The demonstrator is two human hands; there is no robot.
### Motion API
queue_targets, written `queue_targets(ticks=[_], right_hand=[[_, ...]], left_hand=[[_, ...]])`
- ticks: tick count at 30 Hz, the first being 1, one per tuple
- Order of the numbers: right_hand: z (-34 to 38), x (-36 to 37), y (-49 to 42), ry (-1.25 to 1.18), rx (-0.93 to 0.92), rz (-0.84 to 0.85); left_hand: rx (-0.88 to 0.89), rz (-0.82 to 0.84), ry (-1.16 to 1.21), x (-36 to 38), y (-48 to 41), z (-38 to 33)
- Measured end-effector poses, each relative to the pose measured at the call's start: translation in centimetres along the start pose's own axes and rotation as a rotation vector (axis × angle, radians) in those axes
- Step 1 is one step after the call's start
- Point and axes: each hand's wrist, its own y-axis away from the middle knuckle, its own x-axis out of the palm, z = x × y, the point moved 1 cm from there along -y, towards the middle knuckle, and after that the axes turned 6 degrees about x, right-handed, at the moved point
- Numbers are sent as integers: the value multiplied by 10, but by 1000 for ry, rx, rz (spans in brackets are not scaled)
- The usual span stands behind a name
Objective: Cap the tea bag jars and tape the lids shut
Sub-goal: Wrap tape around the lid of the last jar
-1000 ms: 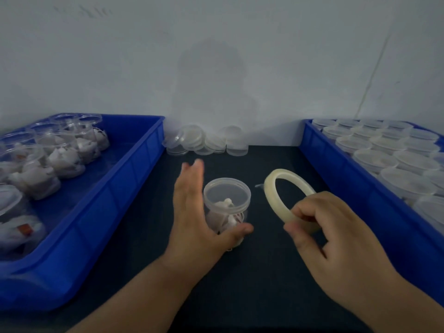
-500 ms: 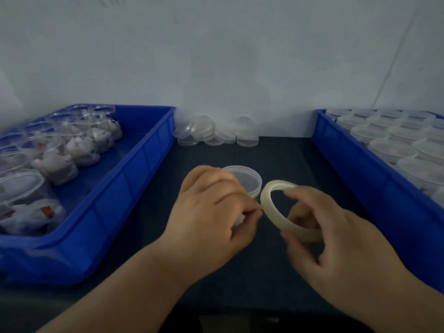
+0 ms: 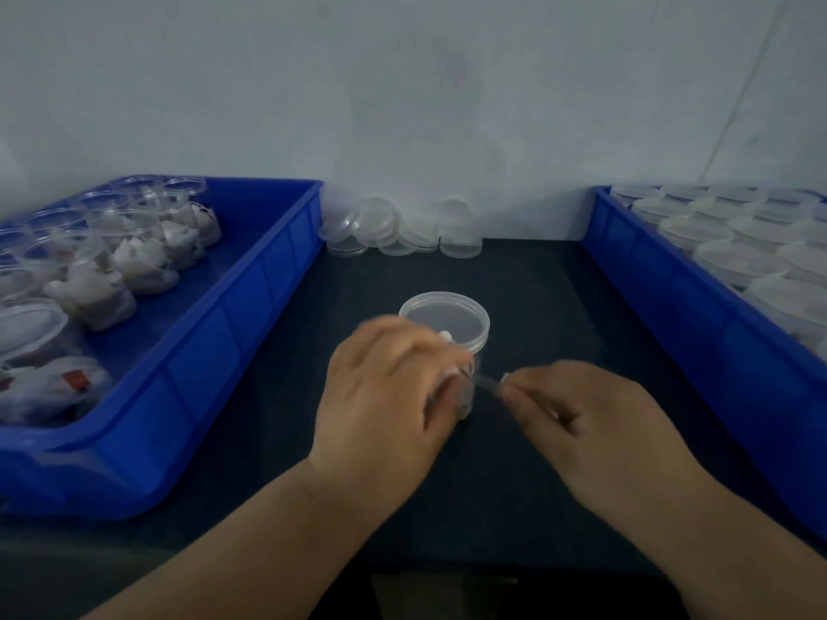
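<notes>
Dark table (image 3: 550, 306): left hand (image 3: 385, 396) around jar (image 3: 449, 316)

Looked dim and bluish, softly shadowed; smeared by motion just in front of the jar (image 3: 447, 319); bowed far to either side

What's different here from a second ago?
The left hand, open beside the clear capped plastic jar a second ago, now curls round its side. The right hand has dropped and pulled rightwards, pinching a clear strip of tape stretched from the jar; the pale tape ring it held up is no longer visible. The jar, blue plastic trays and loose lids stayed put.
</notes>
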Motion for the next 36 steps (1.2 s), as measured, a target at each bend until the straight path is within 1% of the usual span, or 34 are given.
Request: queue_targets(ticks=[1, 2, 4, 6, 7, 9, 12, 15, 19, 22, 26, 33, 36], right_hand=[[-2, 0, -4, 8, 22, -26], [-4, 0, -7, 23, 30, -51], [-4, -2, -12, 68, 26, -86], [0, -4, -16, 98, 15, -93], [4, -4, -18, 116, 6, -92], [10, -8, -20, 143, -17, -86], [18, -18, -20, 121, -71, -154], [27, -34, -18, 130, -137, -223], [39, -47, -12, 149, -174, -259], [46, -52, -9, 169, -173, -277], [47, -53, -6, 147, -193, -302], [49, -55, -4, 157, -230, -294], [48, -55, -4, 133, -250, -318]], left_hand=[[-105, -15, 46, 4, 1, 7], [-218, 7, 130, 8, 1, 14], [-388, 147, 368, 20, 0, 26], [-454, 250, 559, 33, 0, 32], [-472, 255, 629, 38, -2, 31], [-497, 176, 699, 42, -9, 28], [-471, 2, 782, 36, -15, 27], [-376, -67, 881, 17, -19, 19], [-238, -49, 908, -2, -22, 4], [-229, -19, 894, -11, -24, -4], [-220, -36, 802, -15, -24, -9], [-242, -47, 762, -23, -25, -16], [-250, -32, 747, -25, -24, -18]])
